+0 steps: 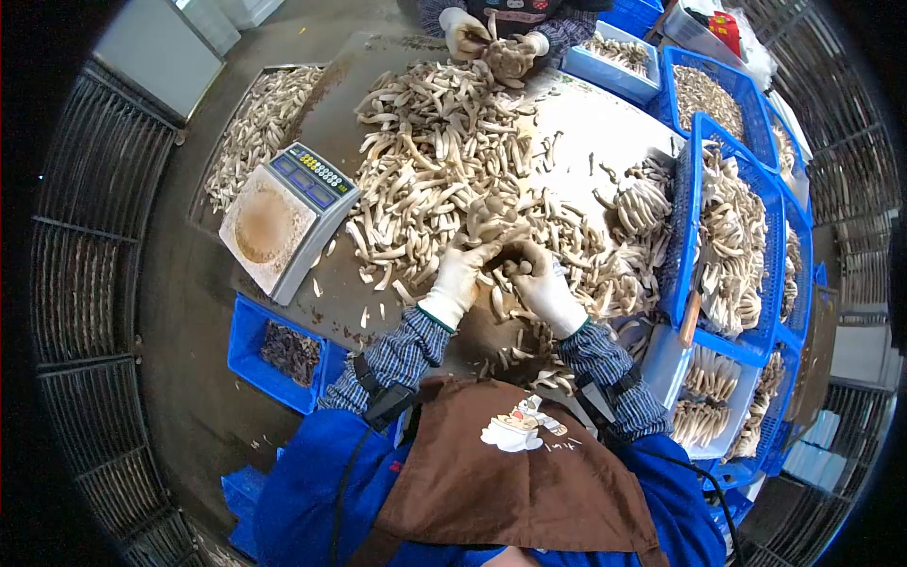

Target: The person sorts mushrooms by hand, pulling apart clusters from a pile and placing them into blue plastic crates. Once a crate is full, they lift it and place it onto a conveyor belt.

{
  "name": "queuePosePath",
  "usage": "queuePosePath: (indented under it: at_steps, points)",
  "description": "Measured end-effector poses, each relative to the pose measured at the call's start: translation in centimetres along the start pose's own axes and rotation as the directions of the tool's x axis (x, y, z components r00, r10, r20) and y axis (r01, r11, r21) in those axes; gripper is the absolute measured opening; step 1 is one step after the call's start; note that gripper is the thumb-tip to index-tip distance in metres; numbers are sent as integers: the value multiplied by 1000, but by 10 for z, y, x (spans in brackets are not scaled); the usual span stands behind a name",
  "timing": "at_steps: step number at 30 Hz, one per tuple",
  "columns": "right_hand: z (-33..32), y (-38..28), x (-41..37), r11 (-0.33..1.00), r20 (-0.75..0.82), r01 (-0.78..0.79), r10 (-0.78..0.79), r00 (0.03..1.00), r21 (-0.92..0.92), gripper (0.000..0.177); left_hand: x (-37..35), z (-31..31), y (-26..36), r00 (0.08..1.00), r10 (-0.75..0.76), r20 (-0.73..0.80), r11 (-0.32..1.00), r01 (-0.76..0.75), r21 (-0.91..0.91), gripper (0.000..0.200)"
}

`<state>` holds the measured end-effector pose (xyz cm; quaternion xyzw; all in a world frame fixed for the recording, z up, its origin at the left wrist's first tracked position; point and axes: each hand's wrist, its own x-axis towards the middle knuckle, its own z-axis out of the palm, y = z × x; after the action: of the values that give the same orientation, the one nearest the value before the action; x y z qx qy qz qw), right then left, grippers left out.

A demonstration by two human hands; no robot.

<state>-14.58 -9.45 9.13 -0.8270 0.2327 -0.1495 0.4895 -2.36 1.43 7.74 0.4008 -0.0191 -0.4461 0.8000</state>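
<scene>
In the head view my left hand (456, 279), in a white glove with a soiled fingertip area, has its fingers closed round a cluster of mushrooms (493, 219). Close beside it on the right, my right hand (545, 288) is also gloved, its stained fingers curled round a small mushroom piece (519, 267). Both hands are above the table's near part, at the edge of a large heap of pale, long-stemmed mushrooms (425, 170). Small loose pieces lie below the hands.
A digital scale (288, 222) stands left of the heap. Blue baskets (694, 217) of mushrooms line the right side, with a wooden-handled tool (691, 318) there. A blue bin (248, 354) sits lower left. Across the table, a co-worker's gloved hands (463, 36) hold a cluster.
</scene>
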Motion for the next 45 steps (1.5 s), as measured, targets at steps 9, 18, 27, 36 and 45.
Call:
queuePosePath:
  at_steps: [9, 18, 27, 36, 45]
  points:
    - [2, -7, 11, 916, -168, -114, 191, 967, 385, 41, 19, -50, -23, 972, -225, 72, 897, 235, -375, 23]
    - [-2, -33, 13, 720, -30, -200, 293, 956, 665, 32, -4, -14, 7, 945, -293, 147, 954, 278, 115, 33]
    - [8, -33, 3, 931, -131, -193, 243, 961, 311, 30, -14, 1, 19, 989, -75, 127, 834, -7, 552, 53]
    - [-9, -43, 3, 876, -50, -251, 297, 954, 412, 24, -9, -40, -21, 818, 239, 523, 32, -545, 838, 33]
    - [-13, -47, 3, 759, -91, -252, 378, 921, 600, 26, 3, -20, -13, 966, -260, 19, 957, 260, -131, 33]
